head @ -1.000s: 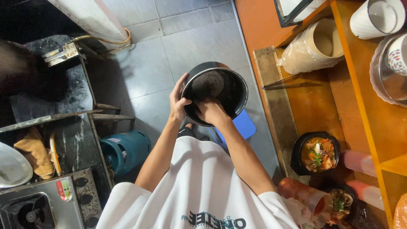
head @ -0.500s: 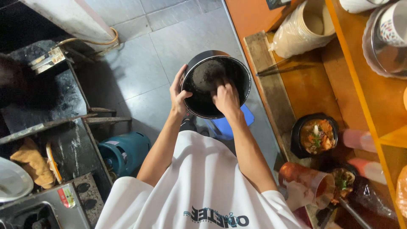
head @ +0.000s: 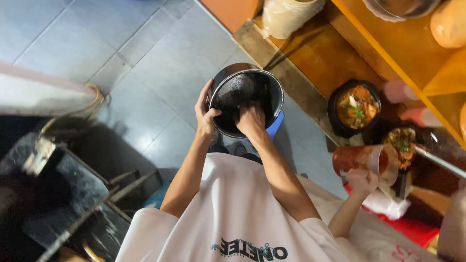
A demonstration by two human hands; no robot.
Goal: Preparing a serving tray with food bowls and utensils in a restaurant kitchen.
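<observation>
A round black pot (head: pixel 245 92) is held above the grey tiled floor, its opening tilted toward me. My left hand (head: pixel 205 114) grips the pot's left rim, thumb over the edge. My right hand (head: pixel 250 121) is inside the pot, fingers curled and pressed against the lower inner wall. Whether anything lies under those fingers is hidden. My white T-shirt fills the lower middle of the view.
A blue object (head: pixel 276 127) shows just under the pot. On the orange counter (head: pixel 340 58) stand a black bowl of food (head: pixel 357 104) and a second dish (head: pixel 400 143). Another person's hand (head: pixel 361 180) holds a reddish cup (head: pixel 364 160). A dark stove frame (head: pixel 73 194) stands left.
My right hand has slid lower inside the pot while the left keeps its hold on the rim. The view has swung, and another person's hand with a cup has come in at right.
</observation>
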